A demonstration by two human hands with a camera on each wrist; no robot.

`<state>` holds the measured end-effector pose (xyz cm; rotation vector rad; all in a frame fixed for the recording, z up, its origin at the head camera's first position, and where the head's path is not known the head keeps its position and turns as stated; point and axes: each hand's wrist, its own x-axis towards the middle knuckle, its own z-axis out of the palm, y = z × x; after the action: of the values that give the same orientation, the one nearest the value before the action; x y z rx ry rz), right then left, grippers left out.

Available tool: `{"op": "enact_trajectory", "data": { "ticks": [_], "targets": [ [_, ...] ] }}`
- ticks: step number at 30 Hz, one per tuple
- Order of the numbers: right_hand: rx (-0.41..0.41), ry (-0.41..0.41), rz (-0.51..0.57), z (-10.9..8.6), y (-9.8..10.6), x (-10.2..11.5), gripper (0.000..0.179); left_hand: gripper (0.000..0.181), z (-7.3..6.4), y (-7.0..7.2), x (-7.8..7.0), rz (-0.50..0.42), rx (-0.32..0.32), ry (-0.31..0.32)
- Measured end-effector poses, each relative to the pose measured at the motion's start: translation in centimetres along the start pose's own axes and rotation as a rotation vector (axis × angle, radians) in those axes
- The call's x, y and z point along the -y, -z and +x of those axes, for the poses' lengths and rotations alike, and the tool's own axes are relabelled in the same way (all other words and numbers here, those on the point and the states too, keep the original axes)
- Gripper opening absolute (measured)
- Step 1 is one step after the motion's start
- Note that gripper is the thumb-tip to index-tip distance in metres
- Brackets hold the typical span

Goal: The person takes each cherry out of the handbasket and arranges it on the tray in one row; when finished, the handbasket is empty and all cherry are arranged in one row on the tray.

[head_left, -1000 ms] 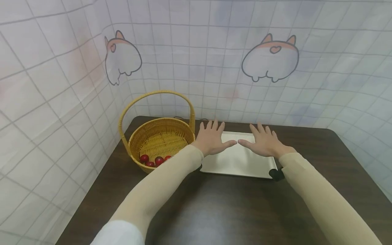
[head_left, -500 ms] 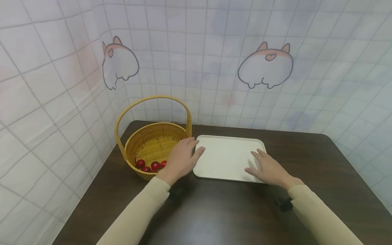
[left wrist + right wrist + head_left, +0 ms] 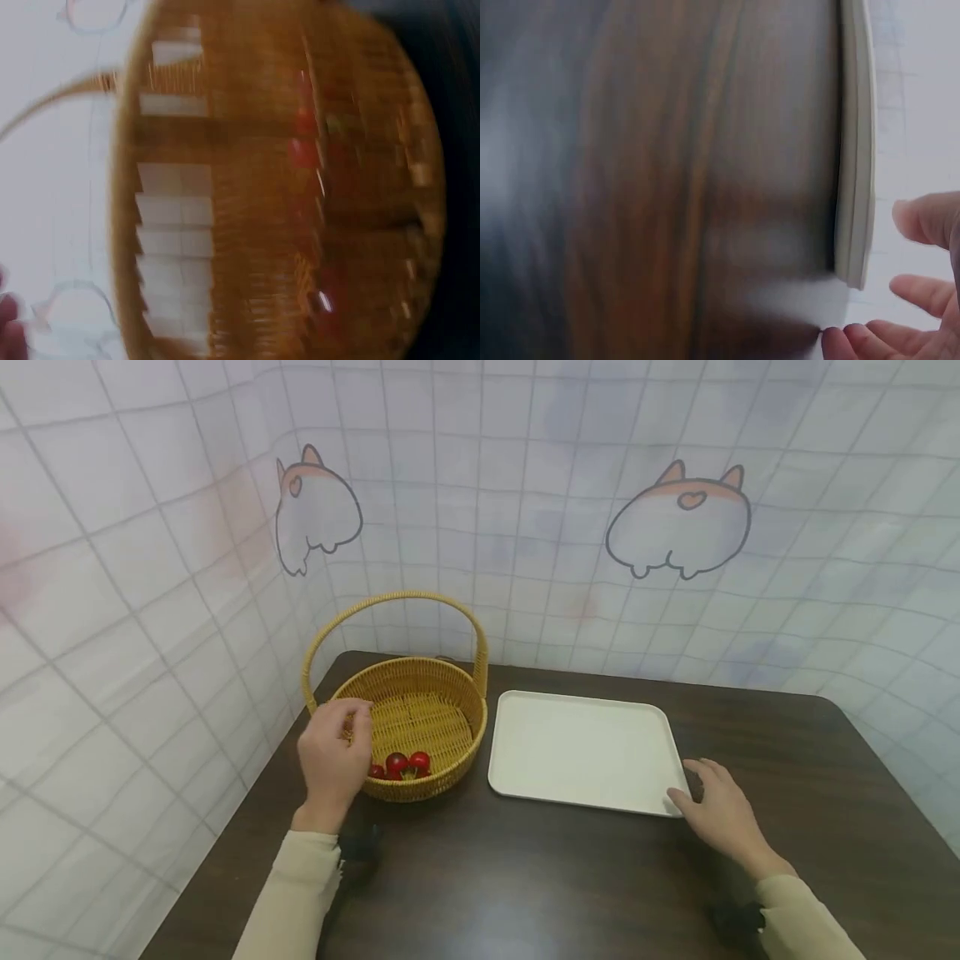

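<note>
My left hand [image 3: 335, 752] hovers at the left rim of a yellow wicker basket [image 3: 411, 790] with a tall arched handle, its fingers loosely bent and nothing visible between them. Inside the basket's near side lie several small round dark-red fruits [image 3: 419, 762]; the hand hides part of that side. The left wrist view is blurred, with the basket wall [image 3: 255, 195] filling it and fingertips [image 3: 11, 330] at the left edge. Beside the right end of a white rectangular tray [image 3: 585, 753] is my right hand [image 3: 722, 810], thumb and fingers spread apart. Whether it touches the tray cannot be told.
A dark wooden table [image 3: 525, 877] carries the basket on the left and the tray to its right. Behind and to the left hangs a white grid-patterned cloth [image 3: 525, 527] with cartoon animal prints.
Both hands have come down from above the tray and moved apart. The left went leftward to the basket, the right to the tray's right end. Basket and tray seem to stay put.
</note>
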<state>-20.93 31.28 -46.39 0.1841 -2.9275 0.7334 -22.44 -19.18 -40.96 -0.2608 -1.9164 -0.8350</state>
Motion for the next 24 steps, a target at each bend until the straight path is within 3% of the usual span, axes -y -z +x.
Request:
{"op": "enact_trajectory", "data": {
  "ticks": [2, 4, 9, 14, 21, 24],
  "targets": [
    [-0.019, -0.023, 0.033, -0.2, -0.2, -0.2, 0.061, 0.019, 0.1, 0.6, 1.1, -0.032, -0.129, 0.002],
    [-0.026, -0.055, 0.062, -0.4, -0.4, -0.3, 0.061, 0.021, 0.0, 1.1, 2.0, -0.044, -0.198, 0.046],
    [-0.067, -0.144, 0.111, -0.8, -1.5, -0.2, 0.056, 0.039, -1.1, 1.4, 3.8, -0.009, -0.223, 0.183],
    [-0.15, -0.275, 0.181, -1.1, -2.6, -0.1, 0.049, 0.051, -2.2, 1.0, 5.3, -0.012, -0.168, 0.296],
    [-0.238, -0.327, 0.234, -1.1, -3.0, 0.0, 0.041, 0.039, -3.7, 0.5, 7.1, -0.063, 0.064, 0.614],
    [-0.307, -0.349, 0.279, -1.1, -2.9, 0.0, 0.036, 0.036, -3.9, 0.3, 7.1, -0.107, 0.119, 0.721]
  ]
}}
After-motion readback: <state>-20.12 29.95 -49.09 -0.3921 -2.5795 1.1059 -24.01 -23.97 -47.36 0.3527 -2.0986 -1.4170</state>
